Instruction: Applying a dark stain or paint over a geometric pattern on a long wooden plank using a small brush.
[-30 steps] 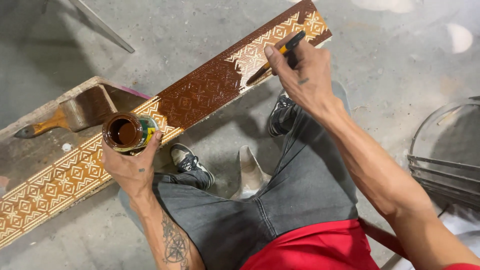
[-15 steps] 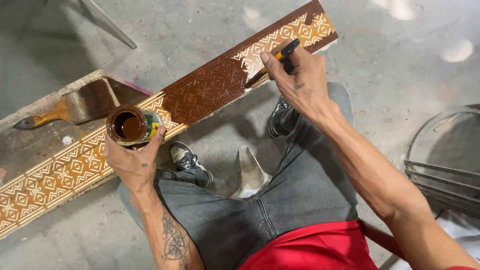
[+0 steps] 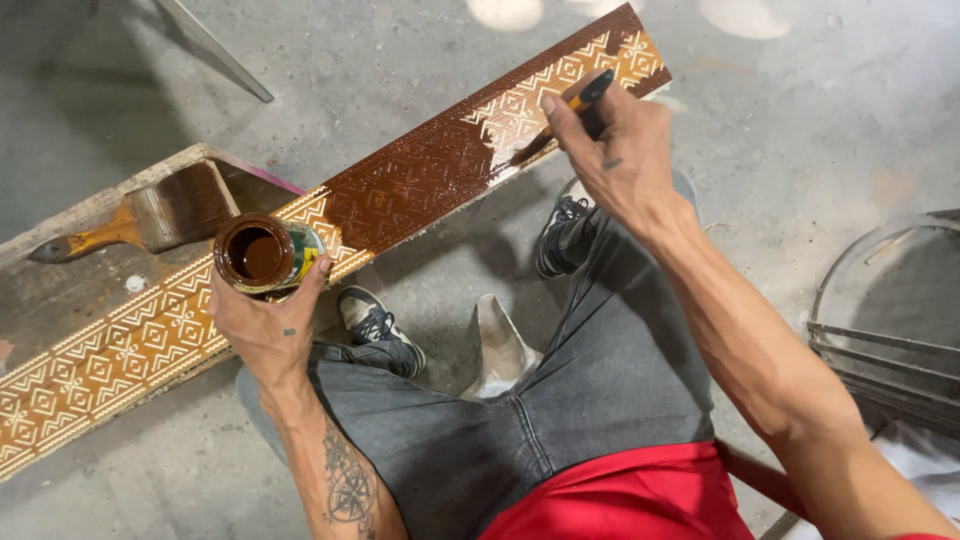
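Note:
A long carved wooden board [image 3: 130,350] with a pale geometric pattern runs diagonally across the view. Its middle stretch [image 3: 420,180] is coated dark glossy brown. My right hand [image 3: 615,155] grips a small brush [image 3: 570,110], whose bristles touch the board at the edge of the stained patch. My left hand [image 3: 265,325] holds a small open can of brown stain [image 3: 262,255] just over the board's near edge.
A wide flat paintbrush [image 3: 150,220] lies on a grey wooden plank [image 3: 70,290] behind the board. My knees and dark shoes [image 3: 380,330] sit below the board. A curved metal wire frame [image 3: 880,320] stands at the right. The floor is grey concrete.
My right hand has shifted slightly along the board with the brush, and the stained area reaches a bit further right. The can in my left hand stays about where it was.

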